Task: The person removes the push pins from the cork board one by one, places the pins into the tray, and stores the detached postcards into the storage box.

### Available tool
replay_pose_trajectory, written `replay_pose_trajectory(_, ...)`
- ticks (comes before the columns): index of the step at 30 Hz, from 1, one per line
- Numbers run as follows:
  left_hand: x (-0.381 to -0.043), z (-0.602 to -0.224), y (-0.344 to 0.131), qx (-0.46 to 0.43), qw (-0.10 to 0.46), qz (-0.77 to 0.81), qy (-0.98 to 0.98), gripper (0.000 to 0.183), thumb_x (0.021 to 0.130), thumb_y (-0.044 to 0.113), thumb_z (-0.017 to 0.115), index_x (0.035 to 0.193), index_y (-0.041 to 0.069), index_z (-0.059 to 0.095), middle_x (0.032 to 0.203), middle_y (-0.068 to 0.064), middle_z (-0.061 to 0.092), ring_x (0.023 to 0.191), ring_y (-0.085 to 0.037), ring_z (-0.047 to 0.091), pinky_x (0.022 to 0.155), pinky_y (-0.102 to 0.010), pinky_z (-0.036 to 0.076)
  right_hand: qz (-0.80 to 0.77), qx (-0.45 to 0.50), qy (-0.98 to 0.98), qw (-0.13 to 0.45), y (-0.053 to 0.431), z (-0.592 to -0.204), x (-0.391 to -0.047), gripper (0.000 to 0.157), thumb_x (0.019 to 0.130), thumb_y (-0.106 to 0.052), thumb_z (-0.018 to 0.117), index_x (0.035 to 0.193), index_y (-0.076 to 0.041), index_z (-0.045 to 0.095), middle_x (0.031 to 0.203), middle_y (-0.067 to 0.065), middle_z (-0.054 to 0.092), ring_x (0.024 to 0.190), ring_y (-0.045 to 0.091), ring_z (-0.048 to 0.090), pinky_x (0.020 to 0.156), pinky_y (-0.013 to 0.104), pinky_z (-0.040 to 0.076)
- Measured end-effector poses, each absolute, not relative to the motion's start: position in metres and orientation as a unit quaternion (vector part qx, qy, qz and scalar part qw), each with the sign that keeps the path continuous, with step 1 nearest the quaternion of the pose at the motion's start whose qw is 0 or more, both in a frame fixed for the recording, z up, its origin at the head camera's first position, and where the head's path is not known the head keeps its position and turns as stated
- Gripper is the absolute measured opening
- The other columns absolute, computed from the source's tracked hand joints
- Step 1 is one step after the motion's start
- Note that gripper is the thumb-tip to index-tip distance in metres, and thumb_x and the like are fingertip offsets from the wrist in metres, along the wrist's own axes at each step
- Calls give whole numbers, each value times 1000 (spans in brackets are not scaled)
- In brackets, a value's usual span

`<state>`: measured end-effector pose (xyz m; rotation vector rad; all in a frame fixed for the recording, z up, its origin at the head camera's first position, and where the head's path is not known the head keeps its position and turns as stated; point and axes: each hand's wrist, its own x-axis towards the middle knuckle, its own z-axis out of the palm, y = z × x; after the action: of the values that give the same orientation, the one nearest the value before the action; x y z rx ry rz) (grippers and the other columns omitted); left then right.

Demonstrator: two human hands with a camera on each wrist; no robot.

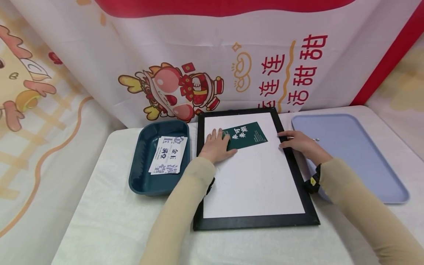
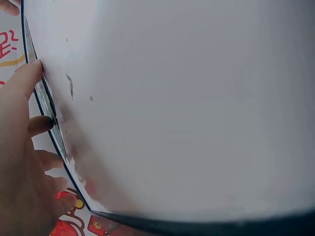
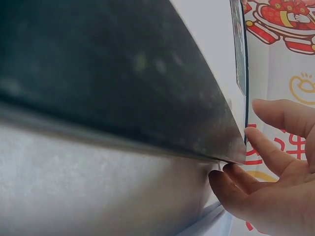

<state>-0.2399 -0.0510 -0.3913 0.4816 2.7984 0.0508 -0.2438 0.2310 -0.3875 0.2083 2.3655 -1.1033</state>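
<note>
A black-framed white board [image 1: 251, 184] lies on the table, and a dark green card [image 1: 246, 134] with white lettering lies slanted on its upper part. My left hand [image 1: 216, 147] rests at the card's left end with its fingers spread; part of the card is hidden under it. In the left wrist view the left hand [image 2: 24, 132] has its thumb and fingertips by the card's edge. My right hand [image 1: 301, 145] touches the black right border of the board, its fingers loosely bent. The right wrist view has that hand [image 3: 280, 172] with fingertips at the border and nothing gripped.
Left of the board stands a dark teal tray [image 1: 139, 165] holding white printed cards [image 1: 169, 155]. A pale blue tray [image 1: 351, 154] lies on the right. A small silvery tip [image 1: 317, 139] shows behind the right hand. Printed cloth [image 1: 198, 40] hangs behind the table.
</note>
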Motion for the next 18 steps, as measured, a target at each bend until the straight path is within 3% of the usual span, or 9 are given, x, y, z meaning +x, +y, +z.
replay_pose_trajectory(12, -241, -392, -52, 147, 134, 12, 980, 83, 90, 64, 44, 152, 16, 20, 156, -12, 24, 143, -32, 24, 120, -48, 17, -409, 73, 873, 255, 232, -388, -244, 60, 94, -19, 55, 147, -7, 32, 157, 26, 7, 140, 42, 18, 115, 60, 17)
replay_pose_trajectory(18, -240, -390, -52, 144, 134, 7, 980, 82, 88, 65, 45, 151, 17, 23, 158, -12, 19, 146, -33, 18, 120, -48, 16, -410, 72, 872, 257, 232, -387, -243, 59, 94, -19, 55, 147, -7, 32, 156, 27, 7, 140, 42, 19, 115, 59, 18)
